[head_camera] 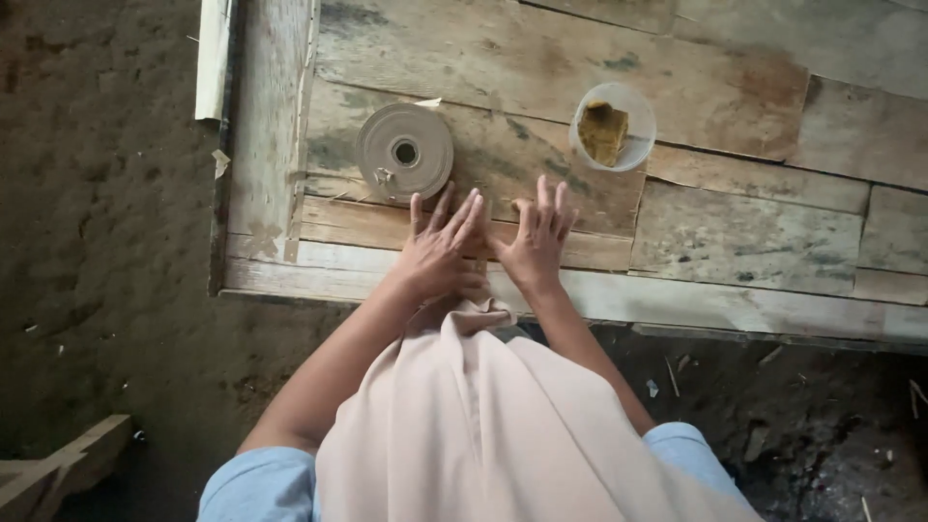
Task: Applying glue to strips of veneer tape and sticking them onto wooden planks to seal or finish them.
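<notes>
Beige cloth drapes down from the person nearest the camera, over both forearms. Just beyond it, the left hand and right hand lie flat with fingers spread, released and grasping nothing, pressing on the planks at the near edge of the wooden worktop. A roll of tan tape lies flat just beyond the left fingertips, toward the worktop's left edge; it looks light and stiff, probably best taken by its rim. Further right stands a clear plastic cup holding something brownish.
</notes>
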